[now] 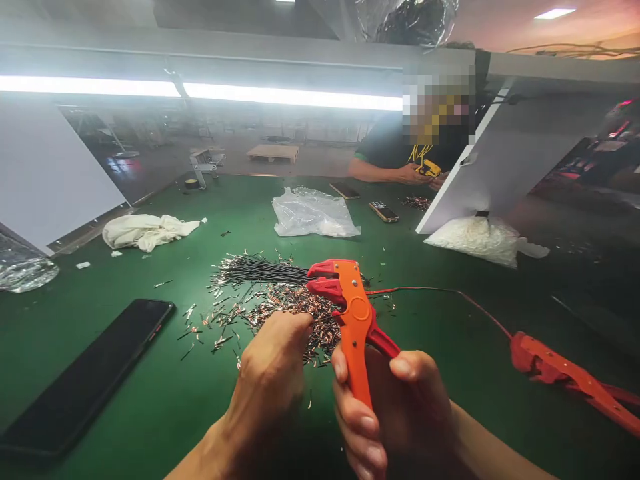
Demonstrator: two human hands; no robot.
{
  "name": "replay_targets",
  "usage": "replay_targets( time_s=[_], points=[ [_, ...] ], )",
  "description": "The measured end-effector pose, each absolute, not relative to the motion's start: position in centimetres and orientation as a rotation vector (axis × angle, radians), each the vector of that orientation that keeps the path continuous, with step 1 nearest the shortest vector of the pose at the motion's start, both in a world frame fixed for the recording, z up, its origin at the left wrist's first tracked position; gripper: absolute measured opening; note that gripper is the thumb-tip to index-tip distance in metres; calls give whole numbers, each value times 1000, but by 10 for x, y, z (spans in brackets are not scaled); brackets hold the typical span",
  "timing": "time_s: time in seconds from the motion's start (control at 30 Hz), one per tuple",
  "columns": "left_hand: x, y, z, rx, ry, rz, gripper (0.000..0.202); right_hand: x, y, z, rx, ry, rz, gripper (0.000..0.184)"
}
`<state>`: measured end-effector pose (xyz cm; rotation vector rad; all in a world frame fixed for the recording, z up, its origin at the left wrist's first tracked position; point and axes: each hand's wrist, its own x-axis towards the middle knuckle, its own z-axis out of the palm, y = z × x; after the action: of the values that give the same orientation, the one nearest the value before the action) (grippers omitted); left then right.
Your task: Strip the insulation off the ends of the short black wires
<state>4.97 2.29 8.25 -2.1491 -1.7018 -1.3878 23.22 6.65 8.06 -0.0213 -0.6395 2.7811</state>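
My right hand [400, 407] is wrapped round the handles of an orange and red wire stripper [354, 333], held upright with its jaws pointing left. Close to its left side, my left hand [273, 363] is closed in a pinch. A thin black wire [325, 316] shows between my left thumb and the stripper; most of it is hidden. Behind both hands lies a bundle of black wires [265, 269] with bared copper ends. Short cut scraps of wire and insulation [287, 303] are heaped in front of the bundle, partly covered by my left hand.
On the green table [150, 373] lie a black phone [87, 373], a white cloth [147, 232], a clear plastic bag [315, 215], a filled white bag [473, 240] and a second orange stripper [575, 377]. Across the table, a person [385, 150] holds a yellow tool [429, 168].
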Motion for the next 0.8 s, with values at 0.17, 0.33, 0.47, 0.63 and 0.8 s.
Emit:
replay_targets(
  time_s=[0.17, 0.33, 0.47, 0.63, 0.8],
  points=[
    [47, 25, 71, -2146, -1796, -1425, 21, 231, 64, 77, -64, -673, 2816, 53],
    [47, 27, 66, -2171, -1825, -1442, 26, 231, 65, 75, -31, -700, 2816, 57],
    [47, 27, 60, -2158, -1774, -1508, 28, 230, 66, 73, -28, -687, 2807, 54],
    [51, 27, 59, -2190, -1758, -1572, 25, 229, 65, 71, 70, -587, 2783, 44],
    [57, 27, 60, -2193, -1780, -1549, 23, 229, 65, 68, 18, -629, 2808, 50]
  ],
)
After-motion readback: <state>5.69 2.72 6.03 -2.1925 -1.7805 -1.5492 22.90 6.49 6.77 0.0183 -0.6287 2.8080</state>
